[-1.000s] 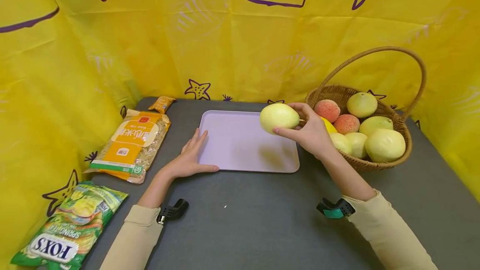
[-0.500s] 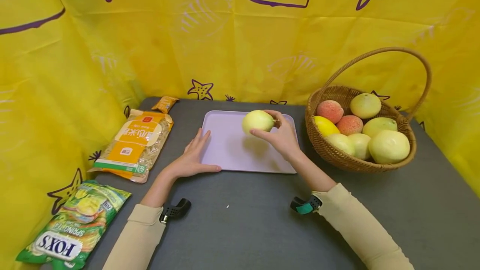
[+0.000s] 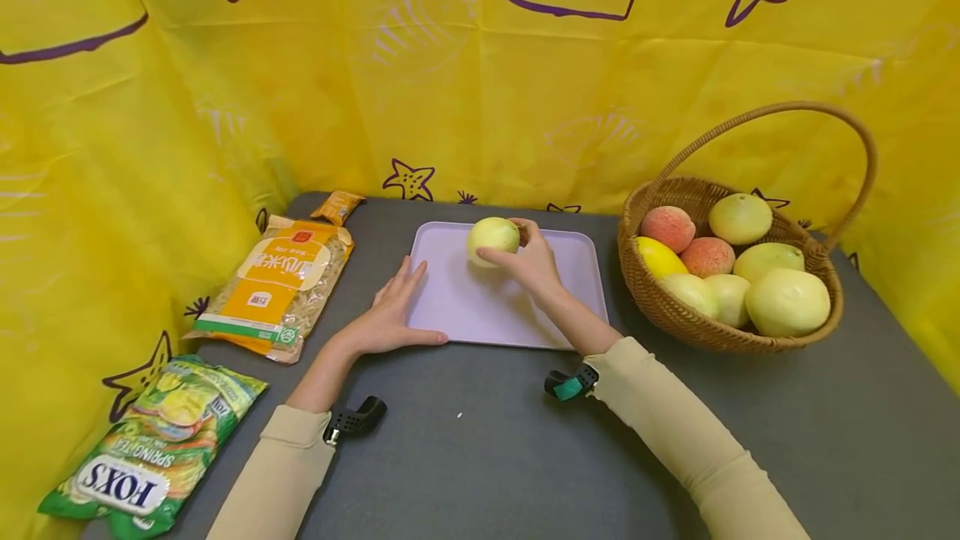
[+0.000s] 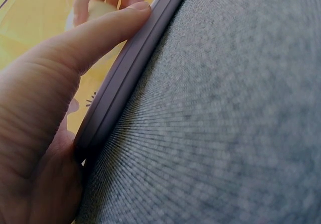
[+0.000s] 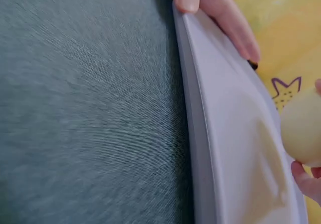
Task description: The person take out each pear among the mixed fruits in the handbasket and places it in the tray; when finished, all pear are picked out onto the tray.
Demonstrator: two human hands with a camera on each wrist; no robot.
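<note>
A pale lilac tray (image 3: 480, 307) lies on the grey table. Over its back middle part, the right hand (image 3: 531, 261) holds a pale yellow-green round fruit (image 3: 492, 240) between thumb and fingers. In the right wrist view the fruit (image 5: 303, 128) is at the right edge, with a shadow on the tray (image 5: 230, 108); whether it touches the tray I cannot tell. The left hand (image 3: 386, 315) rests at the tray's left front corner, its fingers spread along the side and the thumb on the front rim. The left wrist view shows that thumb against the rim (image 4: 123, 73).
A wicker basket (image 3: 675, 323) with a tall handle stands to the right, holding peaches, a yellow fruit and several pale green fruits. On the left lie an orange food packet (image 3: 277, 273), a small orange packet (image 3: 337, 207) and a green FOX'S bag (image 3: 153, 440). A yellow patterned cloth hangs behind.
The right hand has carried the fruit leftward, from the basket side to the tray's back middle. The left hand keeps its place on the tray. The head view has shifted slightly.
</note>
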